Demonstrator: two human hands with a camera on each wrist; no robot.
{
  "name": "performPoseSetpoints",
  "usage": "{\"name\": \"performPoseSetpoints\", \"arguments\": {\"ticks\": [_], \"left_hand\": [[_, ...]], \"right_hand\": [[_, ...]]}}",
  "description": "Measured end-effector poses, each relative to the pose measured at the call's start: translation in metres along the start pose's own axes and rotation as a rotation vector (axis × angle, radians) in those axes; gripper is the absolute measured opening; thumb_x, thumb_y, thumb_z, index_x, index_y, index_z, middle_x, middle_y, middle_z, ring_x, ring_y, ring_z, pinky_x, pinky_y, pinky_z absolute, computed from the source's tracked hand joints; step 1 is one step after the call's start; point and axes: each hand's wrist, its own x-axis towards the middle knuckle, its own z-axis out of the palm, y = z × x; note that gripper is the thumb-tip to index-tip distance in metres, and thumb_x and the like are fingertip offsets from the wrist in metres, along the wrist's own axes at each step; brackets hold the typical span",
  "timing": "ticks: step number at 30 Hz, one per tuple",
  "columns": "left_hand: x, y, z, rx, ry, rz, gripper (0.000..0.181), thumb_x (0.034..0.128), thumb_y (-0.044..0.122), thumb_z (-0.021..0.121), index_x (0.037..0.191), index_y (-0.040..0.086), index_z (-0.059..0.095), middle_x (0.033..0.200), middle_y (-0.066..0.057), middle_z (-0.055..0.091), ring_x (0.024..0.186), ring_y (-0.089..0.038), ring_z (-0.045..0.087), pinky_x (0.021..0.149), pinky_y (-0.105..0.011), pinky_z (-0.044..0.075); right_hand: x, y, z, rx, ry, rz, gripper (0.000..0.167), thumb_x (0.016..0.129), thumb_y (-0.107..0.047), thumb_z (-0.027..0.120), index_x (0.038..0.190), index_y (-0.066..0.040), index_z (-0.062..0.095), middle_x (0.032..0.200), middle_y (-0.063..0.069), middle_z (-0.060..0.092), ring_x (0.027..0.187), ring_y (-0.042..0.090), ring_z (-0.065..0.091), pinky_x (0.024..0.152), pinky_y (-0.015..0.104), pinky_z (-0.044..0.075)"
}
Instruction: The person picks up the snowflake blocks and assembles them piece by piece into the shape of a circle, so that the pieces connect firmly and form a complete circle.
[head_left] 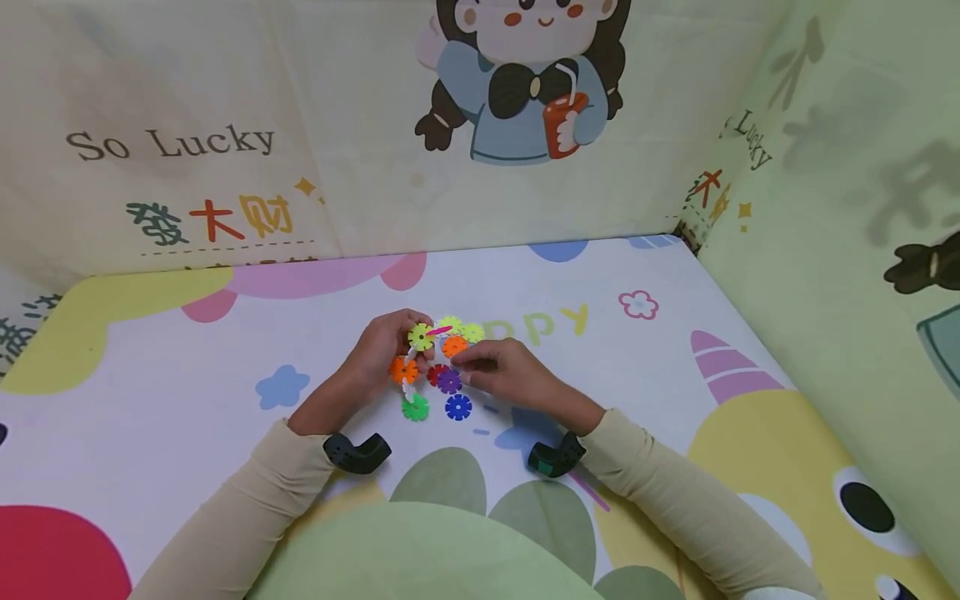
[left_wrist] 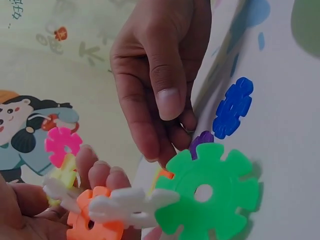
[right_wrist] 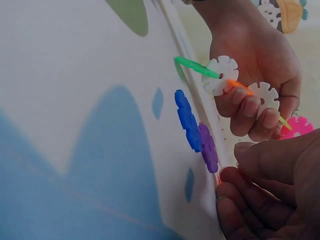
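My left hand (head_left: 375,354) holds a chain of notched, flower-shaped plastic discs. In the left wrist view the chain runs from a green disc (left_wrist: 232,172) through white and an orange disc (left_wrist: 102,227) to yellow and a pink disc (left_wrist: 56,145). My right hand (head_left: 517,375) hovers over loose discs, thumb and fingers apart, with nothing visible between them. Nearest its fingertips are an orange disc (head_left: 454,343) and a purple disc (head_left: 448,382), which overlaps a red disc (head_left: 433,375). A blue disc (head_left: 458,400) lies closer to me. Yellow-green discs (head_left: 472,332) lie behind.
The discs lie on a table covered with a printed cartoon cloth (head_left: 187,450). Printed fabric walls (head_left: 360,183) stand behind and to the right. A black wrist device (head_left: 358,454) is on each forearm.
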Motion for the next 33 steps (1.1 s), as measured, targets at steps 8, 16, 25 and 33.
{"name": "performPoseSetpoints", "arguments": {"ticks": [8,16,25,33], "left_hand": [[0.003,0.001,-0.001,0.040,0.098,-0.051,0.052,0.1034,0.048,0.033,0.129,0.008,0.054,0.075,-0.006,0.052,0.060,-0.014,0.050,0.062,-0.020,0.050],[0.008,0.001,0.003,0.207,0.128,-0.039,0.062,0.0933,0.059,0.051,0.127,0.007,0.055,0.078,-0.006,0.053,0.070,-0.018,0.053,0.069,-0.023,0.047],[0.008,0.001,0.005,0.242,0.133,-0.050,0.061,0.0924,0.057,0.055,0.125,0.006,0.055,0.079,-0.006,0.054,0.072,-0.018,0.055,0.071,-0.024,0.047],[0.007,-0.001,0.004,0.224,0.109,-0.053,0.064,0.0920,0.058,0.055,0.123,0.003,0.053,0.080,-0.006,0.053,0.070,-0.017,0.054,0.066,-0.021,0.047]], "right_hand": [[0.001,-0.005,0.004,-0.068,-0.017,-0.011,0.024,0.089,-0.004,0.070,0.113,-0.005,0.071,0.109,0.003,0.069,0.107,0.018,0.060,0.093,0.028,0.048],[0.003,-0.007,0.006,-0.117,-0.014,0.019,0.025,0.087,-0.006,0.072,0.112,-0.006,0.072,0.107,0.000,0.067,0.102,0.015,0.058,0.090,0.027,0.048],[0.006,-0.006,0.008,-0.158,-0.011,-0.029,0.027,0.084,-0.009,0.077,0.111,-0.009,0.073,0.100,0.000,0.063,0.090,0.014,0.055,0.076,0.024,0.049],[0.007,-0.011,0.014,-0.210,-0.006,0.024,0.031,0.083,-0.013,0.078,0.114,-0.012,0.073,0.102,-0.002,0.062,0.096,0.012,0.054,0.080,0.023,0.048]]}}
